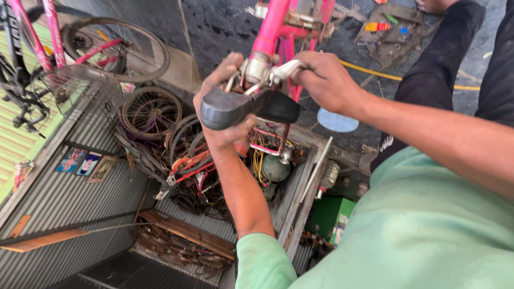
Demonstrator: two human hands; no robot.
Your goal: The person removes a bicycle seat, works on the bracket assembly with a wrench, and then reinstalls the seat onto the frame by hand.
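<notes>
Left hand [222, 99] wrapped around the black saddle [249, 108], grip closed tight on its nose end; right hand [324, 80] just beside the saddle, grip closed on the silver clamp [267, 72] under it; saddle atop the pink bicycle frame [273, 27]; below the saddle, spare wheels [152, 109] piled well apart from both hands.

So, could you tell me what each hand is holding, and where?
Left hand grips the black saddle at one end; right hand holds the metal clamp under it.
</notes>
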